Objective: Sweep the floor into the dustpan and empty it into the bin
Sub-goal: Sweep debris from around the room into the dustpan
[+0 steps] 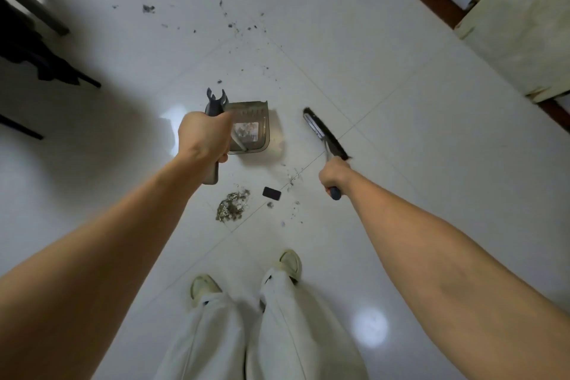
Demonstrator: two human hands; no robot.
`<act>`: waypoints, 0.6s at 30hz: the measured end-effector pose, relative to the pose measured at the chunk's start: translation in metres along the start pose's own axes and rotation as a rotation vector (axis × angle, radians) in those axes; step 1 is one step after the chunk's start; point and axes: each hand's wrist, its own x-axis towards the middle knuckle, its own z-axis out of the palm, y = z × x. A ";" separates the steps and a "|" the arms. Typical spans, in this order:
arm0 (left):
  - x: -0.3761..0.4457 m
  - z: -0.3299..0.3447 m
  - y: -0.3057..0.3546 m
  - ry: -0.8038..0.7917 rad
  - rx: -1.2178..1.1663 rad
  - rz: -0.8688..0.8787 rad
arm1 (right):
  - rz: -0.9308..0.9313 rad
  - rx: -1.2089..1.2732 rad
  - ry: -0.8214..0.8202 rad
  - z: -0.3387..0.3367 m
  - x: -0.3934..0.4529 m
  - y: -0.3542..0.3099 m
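While the person's shoes [205, 285] stand on the white tile floor [385, 120], a grey debris pile [232, 206] and a small black object [271, 193] lie just ahead of them. Beyond these, the left hand [204, 136] has its fingers curled round the dustpan [249, 129] handle, the pan holding some dirt. Fingers of the right hand [333, 175] wrap the brush [324, 136] handle, bristles angled away. Farther off, loose specks [237, 25] dot the tiles.

Single head-worn wide-angle view looked steeply down from standing height at white tiled floor [354, 55]; no second view.
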 end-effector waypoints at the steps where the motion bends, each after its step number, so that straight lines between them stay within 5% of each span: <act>1: 0.001 -0.002 -0.001 0.005 0.002 0.001 | -0.032 -0.026 -0.029 0.006 -0.004 -0.004; 11: -0.005 -0.058 -0.007 0.049 -0.050 0.006 | -0.070 -0.060 -0.136 0.070 -0.056 -0.019; 18: -0.013 -0.085 0.008 -0.008 -0.044 0.033 | -0.050 0.090 0.014 0.060 -0.079 -0.022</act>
